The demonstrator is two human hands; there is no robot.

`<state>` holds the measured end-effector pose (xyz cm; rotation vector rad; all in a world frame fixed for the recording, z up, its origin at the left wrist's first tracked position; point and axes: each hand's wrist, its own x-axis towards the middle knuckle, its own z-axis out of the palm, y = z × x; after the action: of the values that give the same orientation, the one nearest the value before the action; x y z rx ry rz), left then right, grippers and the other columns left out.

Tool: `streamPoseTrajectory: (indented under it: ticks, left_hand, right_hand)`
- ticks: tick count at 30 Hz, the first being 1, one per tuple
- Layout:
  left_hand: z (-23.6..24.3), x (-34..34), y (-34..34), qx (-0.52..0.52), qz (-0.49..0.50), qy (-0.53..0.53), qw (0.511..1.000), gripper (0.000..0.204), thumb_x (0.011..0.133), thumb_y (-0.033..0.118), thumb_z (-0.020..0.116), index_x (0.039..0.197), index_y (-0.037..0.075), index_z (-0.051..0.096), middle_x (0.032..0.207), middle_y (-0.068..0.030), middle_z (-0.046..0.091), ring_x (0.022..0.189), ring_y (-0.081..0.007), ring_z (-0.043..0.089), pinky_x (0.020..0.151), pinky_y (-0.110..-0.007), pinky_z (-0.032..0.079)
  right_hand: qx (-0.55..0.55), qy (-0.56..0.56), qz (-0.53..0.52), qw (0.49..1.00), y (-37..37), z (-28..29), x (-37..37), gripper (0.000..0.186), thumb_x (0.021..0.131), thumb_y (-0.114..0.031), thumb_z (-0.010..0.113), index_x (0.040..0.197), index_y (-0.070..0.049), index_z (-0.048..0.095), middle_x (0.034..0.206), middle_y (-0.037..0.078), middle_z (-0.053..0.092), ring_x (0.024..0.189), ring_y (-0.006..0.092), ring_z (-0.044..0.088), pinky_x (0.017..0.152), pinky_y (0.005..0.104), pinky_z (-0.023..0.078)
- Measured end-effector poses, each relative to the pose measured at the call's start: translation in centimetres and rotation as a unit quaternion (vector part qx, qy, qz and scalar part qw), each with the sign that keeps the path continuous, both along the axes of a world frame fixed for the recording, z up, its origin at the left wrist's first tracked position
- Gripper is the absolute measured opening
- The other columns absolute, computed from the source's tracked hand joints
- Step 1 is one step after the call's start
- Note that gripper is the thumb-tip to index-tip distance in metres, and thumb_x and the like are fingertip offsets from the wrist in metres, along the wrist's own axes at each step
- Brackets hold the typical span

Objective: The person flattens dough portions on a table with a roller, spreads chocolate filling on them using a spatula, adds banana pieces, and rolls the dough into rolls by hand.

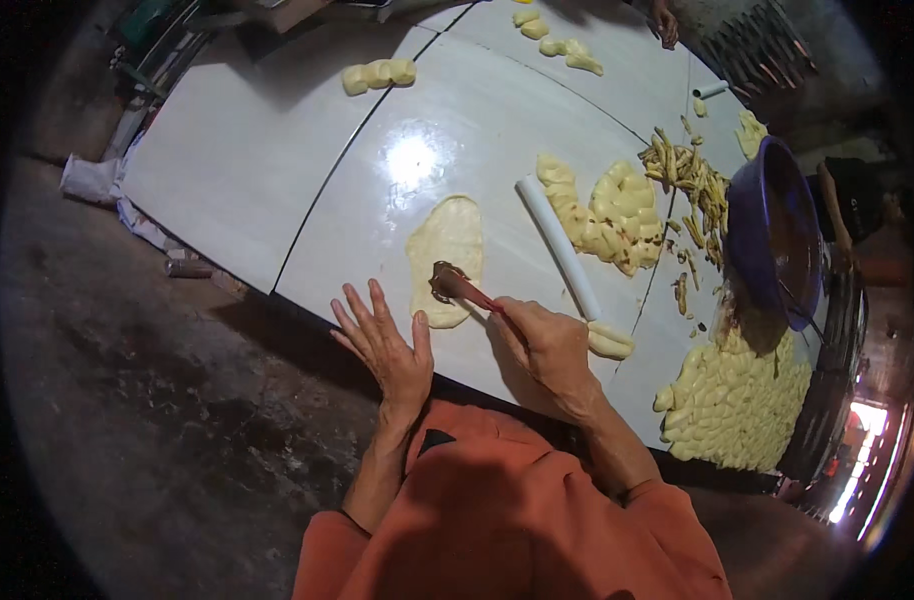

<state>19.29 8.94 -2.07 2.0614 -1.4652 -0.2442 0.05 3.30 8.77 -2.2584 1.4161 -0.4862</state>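
Observation:
A flat oval sheet of pale dough (pixel 452 225) lies on the white tabletop in front of me. My right hand (pixel 545 345) is closed around the reddish handle of a spatula (pixel 467 291). Its brown-coated end rests on the lower part of the dough, where a dark brown paste (pixel 439 283) is smeared. My left hand (pixel 382 345) is open, fingers spread, with the thumb by the dough's lower left edge. A white rolling pin (pixel 559 248) lies to the right of the dough. Near its lower end, beside my right hand, sits a small elongated dough piece (pixel 610 341).
Several dough lumps (pixel 617 215) and yellow-brown strips (pixel 689 180) lie to the right. A purple basin (pixel 747 225) with brown contents stands beyond, above many packed dough pieces (pixel 737 405). More lumps (pixel 379 75) lie farther back. Another person's hand (pixel 665 25) shows at the far edge.

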Motion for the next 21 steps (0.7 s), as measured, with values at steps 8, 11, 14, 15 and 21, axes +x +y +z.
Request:
streamPoseTrajectory:
  ticks: [8,11,14,15,21]
  left_hand:
    - [-0.6,-1.1,-1.0,-0.006,-0.005,0.018,1.000,0.077,0.103,0.035,0.056,0.166,0.009,0.021,0.173,-0.0218,0.009,0.159,-0.0453,0.002,0.119,-0.073,0.002]
    - [-0.9,0.1,-0.8,-0.020,-0.001,-0.051,0.998,0.074,0.105,0.036,0.055,0.165,0.008,0.023,0.172,-0.0224,0.014,0.159,-0.0428,0.007,0.123,-0.066,0.005]
    - [-1.4,1.1,0.2,-0.024,0.023,-0.074,0.997,0.069,0.107,0.036,0.052,0.165,0.009,0.026,0.171,-0.0203,0.019,0.159,-0.0408,0.013,0.125,-0.061,0.008]
    - [-2.0,1.8,0.3,-0.037,0.016,-0.090,0.995,0.068,0.107,0.036,0.052,0.164,0.008,0.029,0.171,-0.0211,0.021,0.158,-0.0420,0.015,0.124,-0.063,0.009]
    - [-4.0,1.1,-0.4,-0.049,0.010,-0.137,0.989,0.064,0.109,0.041,0.048,0.163,0.011,0.033,0.171,-0.0158,0.025,0.157,-0.0399,0.019,0.123,-0.065,0.013]
  right_hand:
    - [0.243,-0.205,-0.153,0.936,-1.2,-2.3,-5.2,0.024,0.101,-0.023,0.068,0.113,-0.003,0.071,0.080,0.008,0.072,0.060,0.0150,0.065,0.054,0.0290,0.050]
    - [0.373,-0.504,-0.275,0.729,-1.7,2.2,-9.3,0.025,0.098,-0.018,0.069,0.118,-0.004,0.064,0.074,0.004,0.066,0.048,0.0096,0.057,0.044,0.0232,0.045]
    - [0.221,-0.543,-0.344,0.734,-1.7,4.2,-16.7,0.023,0.098,-0.016,0.069,0.117,-0.004,0.064,0.078,0.006,0.067,0.050,0.0099,0.058,0.044,0.0240,0.046]
    - [0.151,-0.523,-0.388,0.744,-1.9,4.6,-19.8,0.024,0.097,-0.015,0.069,0.118,-0.004,0.064,0.084,0.006,0.069,0.049,0.0100,0.059,0.044,0.0244,0.047]
    - [-0.275,0.222,-0.492,0.796,-1.5,6.8,-37.3,0.029,0.098,-0.019,0.064,0.124,-0.009,0.071,0.103,0.015,0.069,0.083,0.0321,0.071,0.072,0.0457,0.057]
